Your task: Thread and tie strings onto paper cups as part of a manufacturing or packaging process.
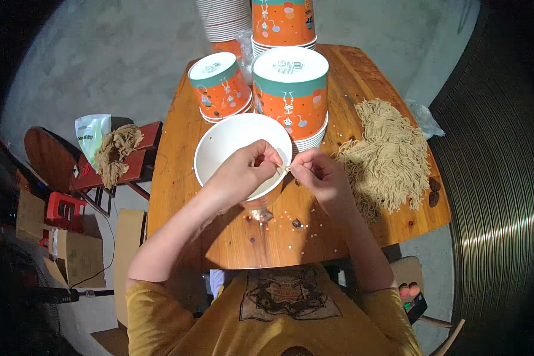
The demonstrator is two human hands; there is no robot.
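A round paper bucket (226,142), white inside, stands open side up in front of me, with a small hole near its left rim. My left hand (243,172) reaches across the bucket's near side, thumb and fingertips pinched together. Just right of it, my right hand (327,183) is pinched too. Between both sets of fingertips, at the bucket's right rim, shows a short bit of beige cord (284,169). Its ends are hidden by my fingers. A thick bundle of beige cords (394,157) lies on the table to the right of my right hand.
Upside-down stacks of orange and green paper buckets (291,98) and smaller ones (222,89) stand behind on the wooden table (178,190). White paper dots (302,225) lie scattered near its front edge. More cord (117,154) hangs over a red stool at left.
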